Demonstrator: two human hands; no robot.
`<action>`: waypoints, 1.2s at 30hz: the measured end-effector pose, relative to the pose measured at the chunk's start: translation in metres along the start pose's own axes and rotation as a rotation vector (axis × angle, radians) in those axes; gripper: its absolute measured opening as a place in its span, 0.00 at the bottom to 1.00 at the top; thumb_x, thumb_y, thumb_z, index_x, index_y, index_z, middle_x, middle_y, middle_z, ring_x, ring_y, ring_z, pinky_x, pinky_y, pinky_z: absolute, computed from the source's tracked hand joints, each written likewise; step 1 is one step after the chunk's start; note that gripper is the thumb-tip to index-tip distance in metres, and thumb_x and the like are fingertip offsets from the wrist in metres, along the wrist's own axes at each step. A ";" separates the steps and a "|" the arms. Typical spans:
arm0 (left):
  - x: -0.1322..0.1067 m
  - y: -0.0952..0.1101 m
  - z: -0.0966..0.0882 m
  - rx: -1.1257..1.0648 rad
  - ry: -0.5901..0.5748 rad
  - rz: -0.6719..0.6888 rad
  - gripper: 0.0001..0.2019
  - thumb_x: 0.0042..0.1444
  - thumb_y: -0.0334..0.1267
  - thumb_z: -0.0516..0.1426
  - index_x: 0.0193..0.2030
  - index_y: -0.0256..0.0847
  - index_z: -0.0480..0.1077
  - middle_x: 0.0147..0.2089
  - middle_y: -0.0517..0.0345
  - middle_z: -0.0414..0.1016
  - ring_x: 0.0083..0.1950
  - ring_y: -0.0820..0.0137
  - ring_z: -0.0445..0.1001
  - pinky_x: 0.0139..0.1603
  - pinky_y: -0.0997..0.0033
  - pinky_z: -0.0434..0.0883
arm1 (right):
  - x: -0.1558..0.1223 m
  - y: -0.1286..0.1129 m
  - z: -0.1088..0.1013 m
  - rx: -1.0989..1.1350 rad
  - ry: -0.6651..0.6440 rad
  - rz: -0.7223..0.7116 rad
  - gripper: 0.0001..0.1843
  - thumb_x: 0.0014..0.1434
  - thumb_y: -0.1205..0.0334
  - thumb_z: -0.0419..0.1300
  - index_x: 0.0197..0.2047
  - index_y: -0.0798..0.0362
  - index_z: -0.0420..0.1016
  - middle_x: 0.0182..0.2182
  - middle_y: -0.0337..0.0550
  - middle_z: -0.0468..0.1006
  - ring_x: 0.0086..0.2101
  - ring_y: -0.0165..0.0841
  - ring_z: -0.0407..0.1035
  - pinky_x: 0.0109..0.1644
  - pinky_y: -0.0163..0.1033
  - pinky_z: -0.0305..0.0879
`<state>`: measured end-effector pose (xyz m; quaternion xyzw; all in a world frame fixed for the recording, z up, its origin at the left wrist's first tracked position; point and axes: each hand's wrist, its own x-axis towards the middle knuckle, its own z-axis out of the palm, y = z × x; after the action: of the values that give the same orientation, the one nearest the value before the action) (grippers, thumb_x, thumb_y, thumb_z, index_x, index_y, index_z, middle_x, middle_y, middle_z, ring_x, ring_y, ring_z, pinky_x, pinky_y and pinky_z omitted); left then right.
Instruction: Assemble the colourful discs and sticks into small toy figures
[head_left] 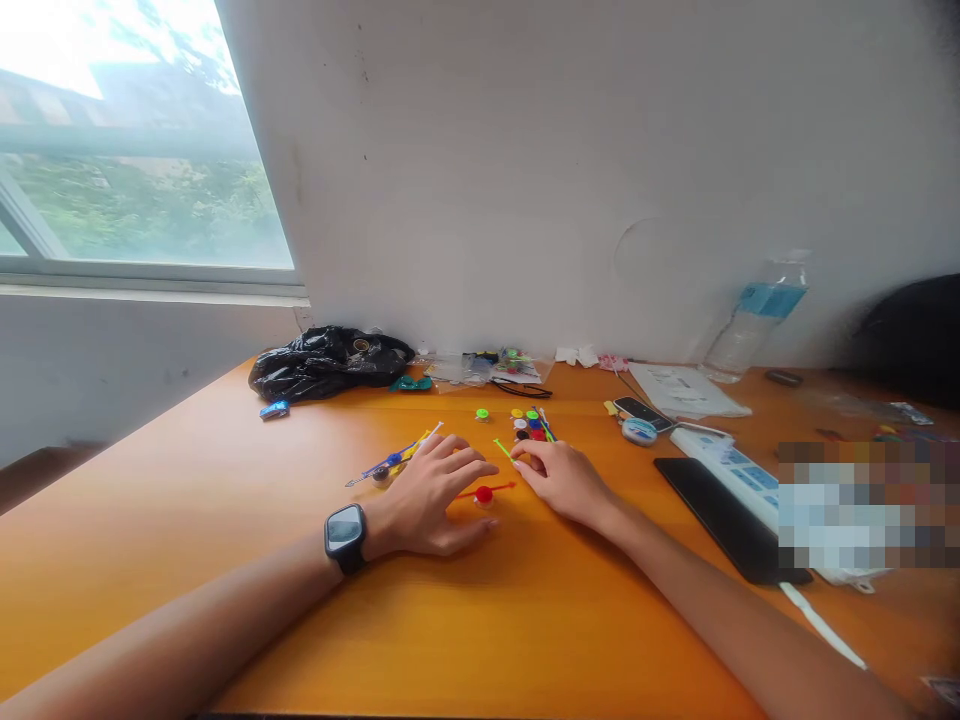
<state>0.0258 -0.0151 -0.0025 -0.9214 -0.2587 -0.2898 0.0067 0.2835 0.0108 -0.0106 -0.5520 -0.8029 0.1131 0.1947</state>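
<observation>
My left hand (431, 490) lies flat on the orange table (225, 520) with its fingers stretched out, a smartwatch (345, 535) on the wrist. Just right of its fingertips sits a red disc on a thin red stick (484, 493). My right hand (559, 478) rests beside it with fingers curled, pinching a thin green stick (502, 448). Behind the hands lie several small coloured discs (527, 424) and a lone green disc (482, 413). A bundle of blue, yellow and white sticks (394, 459) lies left of my left hand.
A black plastic bag (326, 362) and clear packets (487, 368) lie by the wall. To the right are a phone (641, 410), papers (686, 390), a water bottle (754, 320), a white power strip (731, 465) and a black slab (724, 515).
</observation>
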 end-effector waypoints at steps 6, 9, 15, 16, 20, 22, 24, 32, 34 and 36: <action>0.000 0.000 0.000 -0.004 -0.001 0.003 0.24 0.62 0.54 0.61 0.59 0.44 0.72 0.48 0.49 0.80 0.49 0.56 0.73 0.60 0.47 0.66 | 0.001 0.002 0.000 0.021 0.001 -0.003 0.08 0.67 0.58 0.58 0.44 0.47 0.79 0.26 0.35 0.76 0.27 0.31 0.66 0.31 0.36 0.52; 0.000 0.000 0.000 -0.008 -0.006 -0.001 0.23 0.62 0.54 0.61 0.59 0.44 0.72 0.48 0.49 0.80 0.49 0.56 0.73 0.60 0.47 0.66 | 0.000 0.001 -0.001 0.027 0.001 -0.015 0.07 0.67 0.59 0.58 0.40 0.48 0.77 0.26 0.35 0.76 0.27 0.31 0.66 0.31 0.36 0.52; -0.001 0.000 0.000 -0.014 -0.008 0.001 0.22 0.62 0.53 0.61 0.59 0.45 0.72 0.49 0.49 0.81 0.49 0.55 0.73 0.60 0.46 0.66 | 0.000 0.000 0.000 0.058 0.038 -0.071 0.07 0.68 0.61 0.56 0.39 0.49 0.74 0.33 0.38 0.79 0.31 0.32 0.68 0.35 0.36 0.56; -0.001 0.000 0.000 -0.014 -0.007 0.000 0.22 0.62 0.53 0.61 0.58 0.45 0.73 0.49 0.49 0.80 0.50 0.56 0.73 0.60 0.46 0.66 | 0.000 0.000 0.001 0.063 0.056 -0.089 0.07 0.68 0.61 0.55 0.39 0.49 0.73 0.35 0.39 0.79 0.32 0.32 0.69 0.36 0.36 0.57; 0.000 0.000 0.000 -0.016 -0.005 0.006 0.22 0.62 0.54 0.61 0.58 0.45 0.73 0.49 0.49 0.80 0.49 0.56 0.73 0.60 0.47 0.66 | 0.000 0.001 0.002 0.076 0.085 -0.104 0.06 0.71 0.60 0.52 0.42 0.48 0.69 0.37 0.39 0.79 0.32 0.33 0.70 0.37 0.37 0.58; 0.000 0.000 0.000 -0.014 -0.004 0.007 0.22 0.63 0.53 0.61 0.58 0.44 0.73 0.49 0.49 0.81 0.49 0.56 0.73 0.59 0.48 0.66 | 0.000 0.001 0.004 0.084 0.088 -0.093 0.07 0.72 0.61 0.49 0.45 0.47 0.68 0.35 0.38 0.78 0.32 0.34 0.71 0.37 0.38 0.58; 0.000 0.001 0.000 -0.011 -0.002 0.006 0.21 0.63 0.53 0.61 0.57 0.44 0.73 0.48 0.50 0.81 0.49 0.57 0.73 0.59 0.47 0.66 | 0.001 0.001 0.004 0.097 0.106 -0.096 0.07 0.72 0.61 0.48 0.46 0.47 0.67 0.35 0.39 0.78 0.33 0.36 0.72 0.37 0.38 0.60; -0.001 0.001 0.000 -0.012 -0.006 0.002 0.20 0.63 0.52 0.61 0.57 0.44 0.73 0.48 0.50 0.81 0.49 0.56 0.73 0.59 0.47 0.66 | 0.004 0.002 0.003 0.214 0.264 -0.163 0.10 0.68 0.67 0.48 0.40 0.49 0.70 0.38 0.44 0.79 0.37 0.37 0.73 0.43 0.40 0.66; -0.001 0.001 0.000 -0.009 -0.003 0.002 0.20 0.63 0.53 0.61 0.57 0.45 0.73 0.48 0.50 0.81 0.49 0.56 0.74 0.60 0.47 0.66 | 0.006 0.003 0.003 0.244 0.294 -0.182 0.12 0.68 0.67 0.49 0.40 0.50 0.73 0.40 0.46 0.80 0.41 0.39 0.75 0.46 0.42 0.68; -0.001 0.001 0.000 -0.009 0.007 -0.001 0.20 0.63 0.53 0.61 0.56 0.45 0.73 0.48 0.50 0.81 0.50 0.56 0.74 0.61 0.46 0.65 | 0.007 0.005 0.005 0.281 0.304 -0.201 0.14 0.68 0.67 0.49 0.43 0.51 0.76 0.44 0.49 0.81 0.45 0.41 0.76 0.51 0.45 0.70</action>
<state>0.0257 -0.0159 -0.0030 -0.9204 -0.2578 -0.2940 0.0032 0.2834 0.0196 -0.0156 -0.4473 -0.7917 0.1193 0.3986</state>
